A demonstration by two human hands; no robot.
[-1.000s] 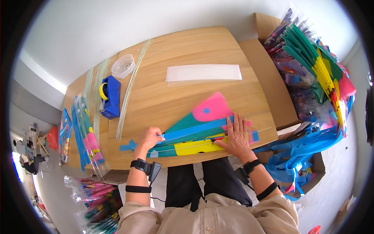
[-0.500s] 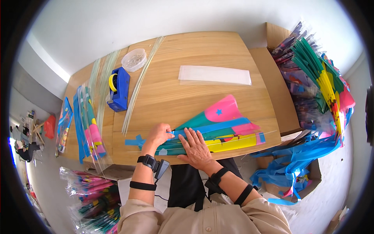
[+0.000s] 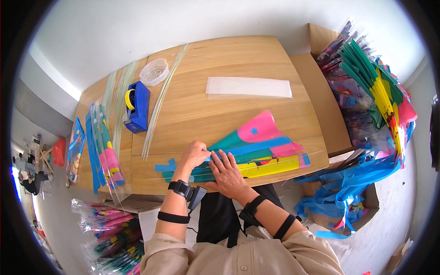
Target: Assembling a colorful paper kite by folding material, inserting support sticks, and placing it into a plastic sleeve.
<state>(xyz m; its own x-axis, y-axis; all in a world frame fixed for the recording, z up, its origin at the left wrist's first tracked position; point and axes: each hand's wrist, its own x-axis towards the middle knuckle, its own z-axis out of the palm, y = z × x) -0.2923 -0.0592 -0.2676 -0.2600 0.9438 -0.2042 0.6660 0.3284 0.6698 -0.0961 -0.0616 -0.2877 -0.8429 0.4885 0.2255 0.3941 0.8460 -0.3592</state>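
Observation:
A folded kite (image 3: 263, 168) of pink, green, yellow and blue sheet lies along the table's near edge, with a blue strip (image 3: 259, 145) running lengthwise over it. A thin pale rod lies along its front side. My left hand (image 3: 194, 155) is closed in a pinch at the kite's left part, beside the end of the blue strip; the exact bit between its fingertips is partly hidden. Flat on the kite just to the right, my right hand (image 3: 225, 170) presses down with its fingers stretched out.
A blue tape dispenser (image 3: 139, 107), a clear tub of small metal parts (image 3: 154, 72) and bundles of thin rods (image 3: 164, 103) stand at the left. White sleeves (image 3: 249, 87) lie farther back. Bagged kites (image 3: 105, 146) rest at the far left; filled cartons (image 3: 323, 103) flank the table's right.
My left hand has moved slightly up and to the right while still pinching. The blue end piece at the kite's left has shifted right. My right hand stays flat on the kite.

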